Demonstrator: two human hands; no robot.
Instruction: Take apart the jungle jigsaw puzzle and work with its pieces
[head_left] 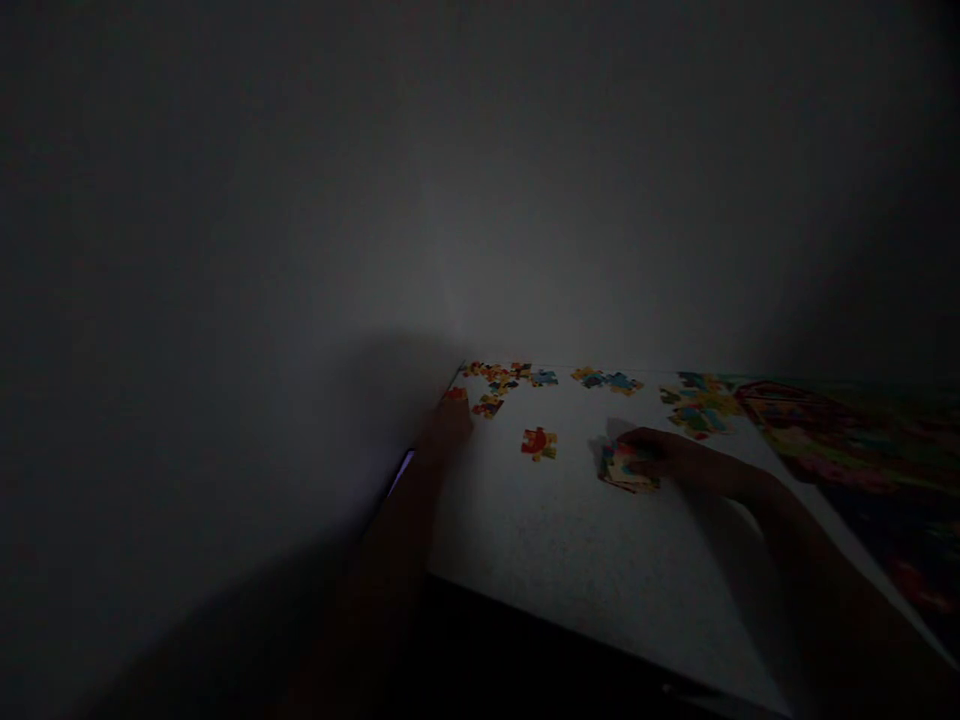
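The scene is very dark. At the far left edge of the white tabletop, my left hand (450,425) is closed, with a red and orange puzzle piece (456,394) at its fingertips; the fingers are dim. My right hand (652,452) grips a small stack of puzzle pieces (624,472) over the middle right of the table. A single red and yellow puzzle piece (538,443) lies on the surface between the two hands. Just beyond my left hand is another loose piece (488,406).
Joined puzzle pieces (506,376) lie along the back left, beside the wall. More clusters sit at back centre (607,380) and back right (701,408). A large colourful picture sheet (847,450) covers the right side. A purple-lit object (401,470) shows by the table's left edge.
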